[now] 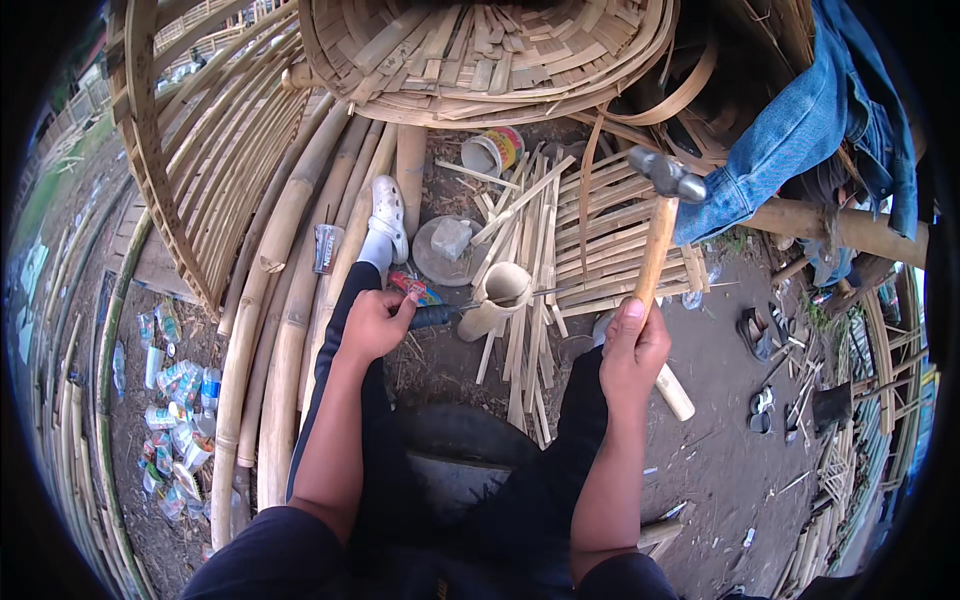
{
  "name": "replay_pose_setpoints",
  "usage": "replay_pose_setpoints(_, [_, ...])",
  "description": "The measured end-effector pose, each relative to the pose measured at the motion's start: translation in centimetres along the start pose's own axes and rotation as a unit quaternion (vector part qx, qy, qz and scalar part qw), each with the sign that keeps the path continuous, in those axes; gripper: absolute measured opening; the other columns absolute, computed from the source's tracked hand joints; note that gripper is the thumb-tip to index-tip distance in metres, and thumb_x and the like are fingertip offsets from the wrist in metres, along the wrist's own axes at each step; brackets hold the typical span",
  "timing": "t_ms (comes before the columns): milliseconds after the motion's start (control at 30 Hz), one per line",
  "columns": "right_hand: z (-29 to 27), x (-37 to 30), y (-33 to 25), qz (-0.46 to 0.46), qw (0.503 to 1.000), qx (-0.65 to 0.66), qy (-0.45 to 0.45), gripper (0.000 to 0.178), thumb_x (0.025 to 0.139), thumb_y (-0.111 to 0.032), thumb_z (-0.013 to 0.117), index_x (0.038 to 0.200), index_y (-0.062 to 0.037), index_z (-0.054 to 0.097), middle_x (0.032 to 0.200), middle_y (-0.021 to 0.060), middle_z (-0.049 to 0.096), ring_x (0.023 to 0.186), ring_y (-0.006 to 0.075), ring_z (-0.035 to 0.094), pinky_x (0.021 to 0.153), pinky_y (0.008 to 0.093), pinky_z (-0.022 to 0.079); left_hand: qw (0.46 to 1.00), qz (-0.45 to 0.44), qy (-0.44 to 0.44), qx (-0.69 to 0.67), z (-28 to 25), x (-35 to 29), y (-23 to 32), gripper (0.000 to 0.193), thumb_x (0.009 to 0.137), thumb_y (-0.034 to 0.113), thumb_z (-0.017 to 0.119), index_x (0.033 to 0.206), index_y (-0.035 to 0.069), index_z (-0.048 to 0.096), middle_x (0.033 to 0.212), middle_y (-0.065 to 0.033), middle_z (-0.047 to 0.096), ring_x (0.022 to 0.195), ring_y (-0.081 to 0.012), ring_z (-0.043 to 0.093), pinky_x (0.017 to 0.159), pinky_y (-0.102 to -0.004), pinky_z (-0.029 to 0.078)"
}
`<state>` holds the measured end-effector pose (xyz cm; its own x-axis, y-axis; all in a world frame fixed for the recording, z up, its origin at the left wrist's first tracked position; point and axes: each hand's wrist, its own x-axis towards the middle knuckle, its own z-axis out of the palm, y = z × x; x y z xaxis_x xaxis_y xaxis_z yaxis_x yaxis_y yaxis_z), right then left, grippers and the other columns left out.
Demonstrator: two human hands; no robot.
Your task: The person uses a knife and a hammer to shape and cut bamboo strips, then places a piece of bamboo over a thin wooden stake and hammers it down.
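My right hand (635, 355) is wrapped round the wooden handle of a hammer (655, 250), its metal head raised at the upper right. My left hand (375, 322) is closed on a dark-handled tool (432, 315); a thin metal shaft appears in line with it on the far side of a bamboo tube (483, 317). That short, hollow tube stands between my legs, its open end up. Whether the shaft passes through the tube I cannot tell. Thin bamboo strips (525, 350) lie loose beyond and beside the tube.
A slatted bamboo panel (625, 235) lies behind the strips. Farther off are a woven bamboo piece (500, 60), a small bucket (490, 150) and a pale block (450, 238) on a round slab. Long bamboo poles (285, 300) and plastic bottles (185, 385) lie left; blue jeans (790, 130) hang right.
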<state>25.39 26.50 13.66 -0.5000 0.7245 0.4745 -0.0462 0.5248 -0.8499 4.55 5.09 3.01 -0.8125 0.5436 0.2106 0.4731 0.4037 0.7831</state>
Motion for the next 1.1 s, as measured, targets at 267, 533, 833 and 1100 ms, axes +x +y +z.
replay_pose_setpoints(267, [4.4, -11.3, 15.5, 0.133, 0.971, -0.198, -0.013, 0.044, 0.099, -0.030, 0.051, 0.069, 0.0020, 0.048, 0.051, 0.0102, 0.042, 0.047, 0.0194, 0.043, 0.048, 0.0391, 0.035, 0.999, -0.006, -0.018, 0.037, -0.1, -0.3, 0.5, 0.030, 0.085, 0.024, 0.063, 0.067, 0.001, 0.065, 0.058, -0.0205, 0.054, 0.056, -0.0394, 0.057, 0.052, -0.0426, 0.043])
replay_pose_setpoints(533, [2.1, -3.7, 5.1, 0.050, 0.995, -0.080, -0.014, 0.041, 0.099, -0.030, 0.053, 0.072, 0.0003, 0.050, 0.054, 0.0028, 0.042, 0.049, 0.0109, 0.040, 0.046, 0.0320, 0.032, 0.997, -0.051, -0.011, 0.054, -1.1, -1.2, 0.0, 0.029, 0.085, 0.026, 0.062, 0.068, 0.003, 0.067, 0.060, -0.0200, 0.057, 0.060, -0.0390, 0.060, 0.056, -0.0425, 0.046])
replay_pose_setpoints(833, [4.1, -9.2, 11.9, 0.002, 0.998, 0.019, 0.064, 0.049, 0.098, -0.042, 0.052, 0.073, 0.0004, 0.044, 0.054, 0.0096, 0.041, 0.045, 0.0212, 0.043, 0.043, 0.0344, 0.033, 0.996, -0.072, 0.014, 0.052, 0.8, -0.6, 0.3, 0.029, 0.084, 0.027, 0.062, 0.068, 0.003, 0.067, 0.061, -0.0204, 0.059, 0.062, -0.0391, 0.061, 0.057, -0.0442, 0.048])
replay_pose_setpoints(1100, [1.1, -5.9, 9.0, 0.130, 0.970, -0.192, -0.069, 0.048, 0.097, -0.034, 0.057, 0.069, 0.0051, 0.054, 0.054, 0.0165, 0.048, 0.047, 0.0259, 0.049, 0.049, 0.0402, 0.039, 0.989, -0.106, 0.078, 0.070, 1.5, -1.5, 1.0, 0.030, 0.084, 0.027, 0.061, 0.070, 0.002, 0.069, 0.062, -0.0198, 0.061, 0.063, -0.0395, 0.064, 0.061, -0.0459, 0.051])
